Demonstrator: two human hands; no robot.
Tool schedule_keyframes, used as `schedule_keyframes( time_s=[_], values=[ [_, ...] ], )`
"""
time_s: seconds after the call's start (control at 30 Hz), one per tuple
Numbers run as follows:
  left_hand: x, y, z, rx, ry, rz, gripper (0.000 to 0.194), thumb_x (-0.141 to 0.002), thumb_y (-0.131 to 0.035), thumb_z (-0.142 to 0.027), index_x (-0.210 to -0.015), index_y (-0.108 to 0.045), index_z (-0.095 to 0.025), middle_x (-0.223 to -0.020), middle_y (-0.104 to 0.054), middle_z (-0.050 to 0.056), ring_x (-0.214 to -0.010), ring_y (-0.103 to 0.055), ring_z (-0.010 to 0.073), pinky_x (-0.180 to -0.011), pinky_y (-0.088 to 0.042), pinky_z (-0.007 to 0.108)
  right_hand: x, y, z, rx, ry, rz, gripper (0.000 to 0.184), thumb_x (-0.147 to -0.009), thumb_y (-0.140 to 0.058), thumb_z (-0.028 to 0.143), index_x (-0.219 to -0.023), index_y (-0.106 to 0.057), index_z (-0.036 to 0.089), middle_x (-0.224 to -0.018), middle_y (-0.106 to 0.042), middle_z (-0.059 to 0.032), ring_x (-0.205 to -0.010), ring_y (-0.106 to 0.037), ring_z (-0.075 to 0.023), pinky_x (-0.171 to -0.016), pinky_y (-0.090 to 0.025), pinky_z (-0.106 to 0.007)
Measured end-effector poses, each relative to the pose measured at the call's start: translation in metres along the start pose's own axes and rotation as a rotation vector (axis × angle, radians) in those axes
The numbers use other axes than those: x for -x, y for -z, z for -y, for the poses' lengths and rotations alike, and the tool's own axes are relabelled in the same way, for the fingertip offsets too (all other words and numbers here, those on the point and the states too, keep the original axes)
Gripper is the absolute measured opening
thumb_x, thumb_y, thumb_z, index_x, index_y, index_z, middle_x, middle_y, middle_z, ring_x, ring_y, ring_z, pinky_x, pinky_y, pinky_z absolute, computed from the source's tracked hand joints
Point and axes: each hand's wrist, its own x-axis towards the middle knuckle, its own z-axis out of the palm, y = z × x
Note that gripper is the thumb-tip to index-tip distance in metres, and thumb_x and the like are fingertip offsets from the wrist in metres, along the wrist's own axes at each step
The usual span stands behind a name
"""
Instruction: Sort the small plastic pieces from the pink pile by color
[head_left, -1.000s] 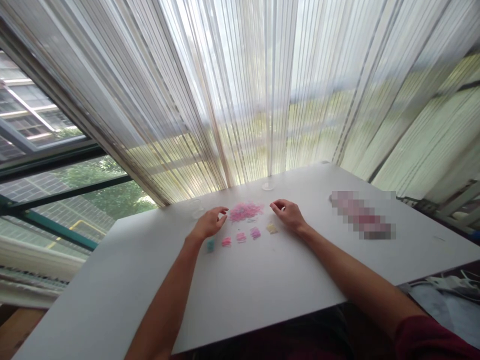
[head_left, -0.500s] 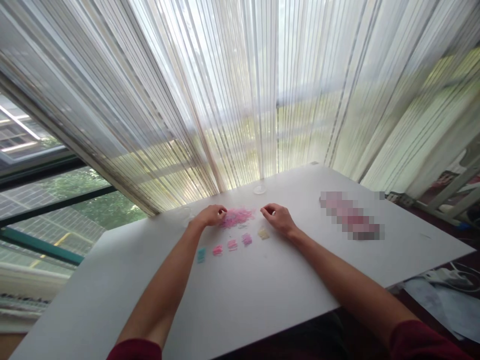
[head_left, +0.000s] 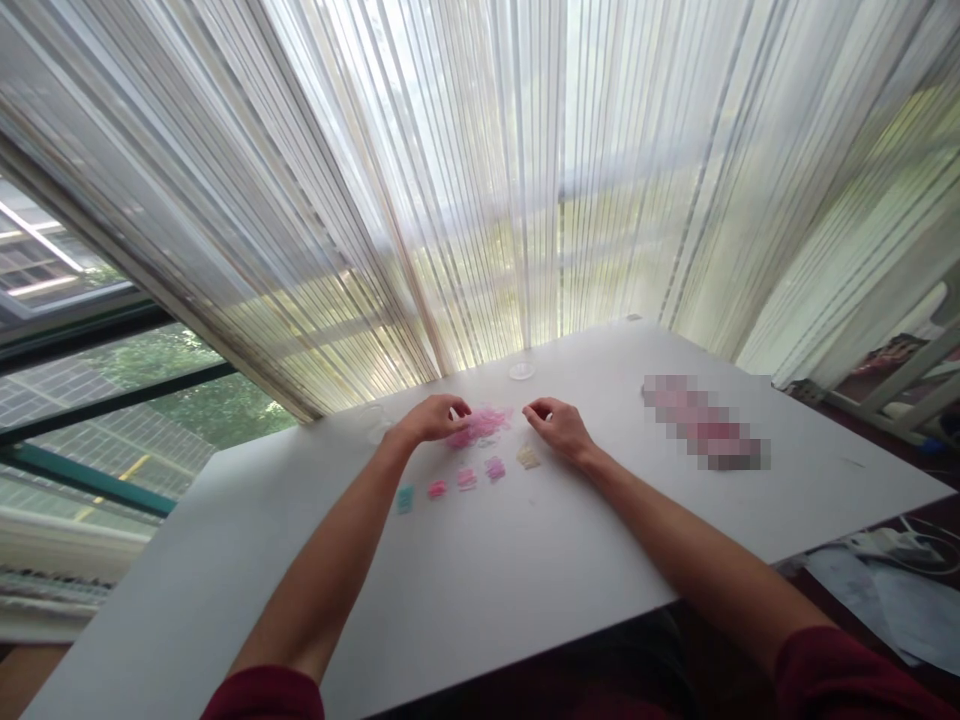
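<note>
Left hand [head_left: 433, 420] lies curled at the edge of a heap of tiny pink bands [head_left: 484, 427], its fingertips over the heap; whether they pinch any, I cannot tell. Right hand [head_left: 559, 428] rests just beside the heap, fingers loosely bent, and I cannot tell if it holds anything. The hands stay apart. Below the heap, a row of small colored clusters [head_left: 466, 479] lies on a white table [head_left: 450, 600]. A clear disc [head_left: 521, 370] sits near the far edge, and a pixelated patch [head_left: 705, 422] lies to the right. Sheer striped curtains [head_left: 450, 200] hang behind the table, beside a window [head_left: 127, 400].
</note>
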Motion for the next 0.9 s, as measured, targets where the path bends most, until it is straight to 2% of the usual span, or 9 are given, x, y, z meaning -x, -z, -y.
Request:
schedule_keyframes(
  time_s=[0.17,0.33,0.47,0.73,0.9],
  values=[
    [0.001,-0.010,-0.031,-0.098,-0.182,0.017,0.029,-0.072,-0.068,-0.041,-0.095,-0.074,-0.024,-0.096,-0.070,0.004,-0.081,-0.064,0.0192,-0.068,-0.048,0.024,0.000,0.001,0.000,0.011,0.002,0.005,0.022,-0.083,-0.055,0.034,-0.077,-0.071,0.019,-0.076,-0.071,-0.0032,-0.069,-0.063,-0.0158,-0.069,-0.048,-0.026],
    [-0.001,-0.020,-0.046,-0.217,-0.181,0.068,0.021,-0.075,-0.062,-0.029,-0.092,-0.074,-0.027,-0.090,-0.072,0.000,-0.079,-0.064,0.0187,-0.064,-0.044,0.024,0.001,0.002,0.002,0.014,-0.004,0.009,0.023,-0.083,-0.055,0.035,-0.076,-0.071,0.019,-0.075,-0.071,-0.0031,-0.068,-0.062,-0.0156,-0.070,-0.048,-0.026],
    [-0.003,-0.017,-0.045,-0.223,-0.195,0.050,0.018,-0.076,-0.061,-0.027,-0.087,-0.075,-0.026,-0.089,-0.073,0.001,-0.079,-0.064,0.0185,-0.067,-0.044,0.024,0.001,0.001,0.001,0.013,-0.003,0.013,0.023,-0.083,-0.055,0.035,-0.076,-0.071,0.019,-0.074,-0.071,-0.0029,-0.067,-0.062,-0.0156,-0.070,-0.048,-0.026],
    [-0.012,0.014,-0.034,-0.142,-0.130,-0.049,0.022,-0.075,-0.061,-0.024,-0.091,-0.076,-0.024,-0.087,-0.073,0.001,-0.077,-0.064,0.0171,-0.068,-0.047,0.024,0.000,0.000,0.002,-0.006,-0.002,0.007,0.023,-0.082,-0.056,0.035,-0.074,-0.070,0.019,-0.074,-0.071,-0.0033,-0.068,-0.063,-0.0162,-0.070,-0.049,-0.027],
    [-0.021,0.009,-0.027,-0.119,-0.085,-0.028,0.020,-0.073,-0.062,-0.025,-0.087,-0.076,-0.025,-0.088,-0.074,0.001,-0.075,-0.065,0.0168,-0.065,-0.048,0.023,0.000,0.000,0.002,-0.002,0.009,0.005,0.024,-0.081,-0.055,0.036,-0.074,-0.070,0.019,-0.073,-0.071,-0.0035,-0.067,-0.063,-0.0163,-0.069,-0.049,-0.028]
  ],
)
